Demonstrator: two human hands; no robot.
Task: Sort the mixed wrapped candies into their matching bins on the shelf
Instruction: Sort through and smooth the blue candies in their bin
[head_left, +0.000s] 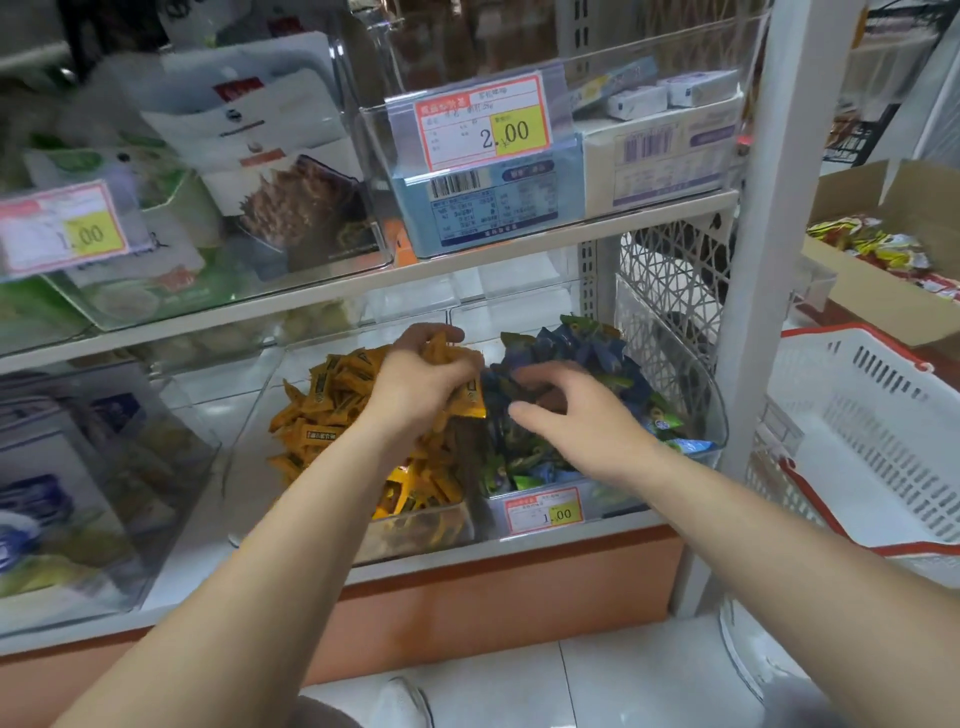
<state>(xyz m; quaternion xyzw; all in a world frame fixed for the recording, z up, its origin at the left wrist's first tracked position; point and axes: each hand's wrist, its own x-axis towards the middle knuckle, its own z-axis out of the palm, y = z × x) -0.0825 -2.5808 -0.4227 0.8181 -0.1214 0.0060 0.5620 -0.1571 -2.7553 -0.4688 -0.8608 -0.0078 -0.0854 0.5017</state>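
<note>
Two clear bins stand side by side on the lower shelf. The left bin (415, 535) holds a heap of orange wrapped candies (322, 410). The right bin (717, 415) is full of blue and green wrapped candies (587, 338). My left hand (421, 379) hovers over the gap between the bins, fingers closed around several orange candies. My right hand (571, 415) rests on the blue and green pile with its fingers spread and curled downward; nothing is visibly held in it.
A price tag (545, 512) sits on the right bin's front. Above, a shelf carries clear bins of boxed goods (493, 208). A white and red shopping basket (872, 431) stands at the right, a cardboard box of snacks (883, 249) behind it.
</note>
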